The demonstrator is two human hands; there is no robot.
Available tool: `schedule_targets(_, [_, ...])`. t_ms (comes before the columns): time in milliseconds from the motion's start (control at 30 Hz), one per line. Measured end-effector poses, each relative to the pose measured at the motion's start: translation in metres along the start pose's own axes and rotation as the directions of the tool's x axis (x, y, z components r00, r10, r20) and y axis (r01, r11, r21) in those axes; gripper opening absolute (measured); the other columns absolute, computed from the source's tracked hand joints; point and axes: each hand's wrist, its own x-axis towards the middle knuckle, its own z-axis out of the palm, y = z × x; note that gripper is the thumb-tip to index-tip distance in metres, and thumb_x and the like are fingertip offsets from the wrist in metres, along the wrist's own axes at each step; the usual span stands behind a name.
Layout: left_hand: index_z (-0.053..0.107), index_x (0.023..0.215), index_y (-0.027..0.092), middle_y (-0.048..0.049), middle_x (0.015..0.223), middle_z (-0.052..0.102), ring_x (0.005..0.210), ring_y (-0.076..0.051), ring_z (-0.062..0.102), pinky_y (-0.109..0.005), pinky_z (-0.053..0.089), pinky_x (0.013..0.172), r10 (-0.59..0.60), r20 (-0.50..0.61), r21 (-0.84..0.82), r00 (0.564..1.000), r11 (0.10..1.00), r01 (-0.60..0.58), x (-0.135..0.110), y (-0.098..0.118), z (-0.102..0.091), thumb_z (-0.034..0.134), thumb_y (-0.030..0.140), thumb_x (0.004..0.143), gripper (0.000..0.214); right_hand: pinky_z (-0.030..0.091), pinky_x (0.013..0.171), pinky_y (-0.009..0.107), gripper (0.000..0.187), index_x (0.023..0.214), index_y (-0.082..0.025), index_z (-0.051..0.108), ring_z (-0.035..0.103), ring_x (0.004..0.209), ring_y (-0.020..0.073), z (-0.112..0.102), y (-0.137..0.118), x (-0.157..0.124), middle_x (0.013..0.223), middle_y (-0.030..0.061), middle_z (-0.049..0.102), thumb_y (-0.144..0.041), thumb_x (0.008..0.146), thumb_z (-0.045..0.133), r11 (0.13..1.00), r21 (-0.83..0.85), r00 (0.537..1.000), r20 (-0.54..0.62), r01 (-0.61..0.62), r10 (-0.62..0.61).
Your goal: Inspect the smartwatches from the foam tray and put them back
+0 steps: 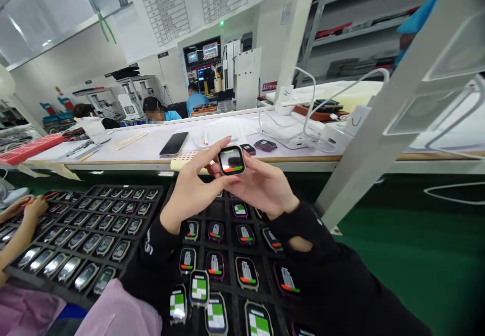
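Both my hands hold one small square smartwatch body (231,160) up in front of me, its screen lit with a red and green bar. My left hand (193,187) pinches its left edge with thumb and forefinger. My right hand (261,184) cups it from the right and below, fingers closed on it. Beneath my hands lies a black compartment tray (227,242) holding several watch bodies with lit screens, some white and green, some with bars.
A second black tray (85,235) of several watch bodies lies at left, where another person's hand (32,207) reaches. A raised bench (242,159) behind carries a phone (174,144), chargers and cables. A white slanted post (382,118) stands at right. Other workers sit beyond.
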Motion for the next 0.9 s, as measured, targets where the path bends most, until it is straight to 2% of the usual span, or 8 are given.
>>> schedule_targets(133, [0.061,0.139,0.030,0.0000,0.086,0.065,0.071,-0.013,0.055,-0.029,0.054,0.075,-0.044,-0.003,-0.018,0.999,0.999,0.043,0.004,-0.008,0.001,0.082,0.031,0.079,0.063,0.054,0.101,0.045,0.026,0.100,-0.024,0.069,0.072,0.100,0.0220,-0.007,-0.002,0.002,0.103,0.0056,0.077,-0.048,0.090,0.067,0.998,0.020,0.998,-0.005,-0.066,0.066])
schedule_targets(267, [0.060,0.140,0.021,-0.0042,0.094,0.069,0.078,-0.015,0.060,-0.026,0.050,0.070,-0.220,-0.077,0.064,0.973,0.972,0.225,0.012,-0.031,-0.009,0.078,0.032,0.081,0.063,0.051,0.107,0.044,0.021,0.111,-0.025,0.072,0.069,0.111,0.0211,-0.021,-0.024,-0.005,0.121,0.0060,0.074,-0.038,0.095,0.067,0.982,-0.114,0.984,-0.113,-0.150,0.138])
schedule_targets(367, [0.058,0.141,0.015,-0.0052,0.091,0.069,0.080,-0.017,0.061,-0.029,0.050,0.075,-0.344,-0.135,0.268,0.929,0.890,0.368,0.018,-0.050,-0.020,0.075,0.033,0.083,0.063,0.052,0.107,0.042,0.025,0.122,-0.026,0.070,0.067,0.116,0.0203,-0.026,-0.044,-0.016,0.130,0.0048,0.069,-0.029,0.098,0.062,0.975,-0.206,0.974,-0.225,-0.081,0.033])
schedule_targets(433, [0.058,0.141,0.014,-0.0063,0.093,0.070,0.083,-0.019,0.062,-0.032,0.050,0.080,-0.390,-0.145,0.425,0.909,0.806,0.413,0.021,-0.058,-0.026,0.072,0.033,0.085,0.062,0.054,0.104,0.039,0.026,0.122,-0.027,0.071,0.068,0.114,0.0189,-0.025,-0.054,-0.022,0.130,0.0038,0.070,-0.028,0.098,0.062,0.971,-0.237,0.969,-0.243,-0.016,-0.044])
schedule_targets(500, [0.057,0.142,0.013,-0.0080,0.098,0.070,0.087,-0.021,0.064,-0.034,0.050,0.084,-0.412,-0.131,0.503,0.902,0.756,0.419,0.026,-0.063,-0.029,0.070,0.033,0.086,0.061,0.056,0.100,0.036,0.026,0.122,-0.028,0.071,0.068,0.110,0.0175,-0.024,-0.061,-0.027,0.128,0.0032,0.071,-0.028,0.097,0.064,0.967,-0.255,0.971,-0.222,0.024,-0.083])
schedule_targets(667, [0.053,0.144,0.009,-0.0115,0.108,0.071,0.098,-0.024,0.066,-0.034,0.051,0.094,-0.439,-0.057,0.552,0.897,0.735,0.395,0.051,-0.071,-0.031,0.071,0.033,0.086,0.066,0.058,0.093,0.029,0.023,0.117,-0.027,0.074,0.069,0.106,0.0152,-0.022,-0.069,-0.032,0.123,0.0026,0.073,-0.025,0.096,0.063,0.956,-0.284,0.969,-0.210,0.071,-0.134])
schedule_targets(800, [0.050,0.146,0.005,-0.0173,0.121,0.068,0.112,-0.029,0.064,-0.039,0.046,0.104,-0.434,-0.109,0.620,0.894,0.673,0.403,0.071,-0.073,-0.039,0.066,0.027,0.088,0.064,0.059,0.089,0.027,0.023,0.112,-0.028,0.076,0.070,0.105,0.0149,-0.023,-0.076,-0.036,0.119,0.0020,0.074,-0.021,0.096,0.061,0.951,-0.287,0.959,-0.219,0.114,-0.180])
schedule_targets(900, [0.046,0.148,0.003,-0.0194,0.123,0.067,0.116,-0.031,0.062,-0.041,0.045,0.106,-0.415,-0.128,0.643,0.901,0.657,0.394,0.079,-0.072,-0.038,0.063,0.026,0.089,0.065,0.059,0.086,0.024,0.025,0.111,-0.029,0.077,0.069,0.106,0.0138,-0.025,-0.081,-0.040,0.120,0.0011,0.074,-0.020,0.096,0.059,0.945,-0.299,0.953,-0.224,0.132,-0.204])
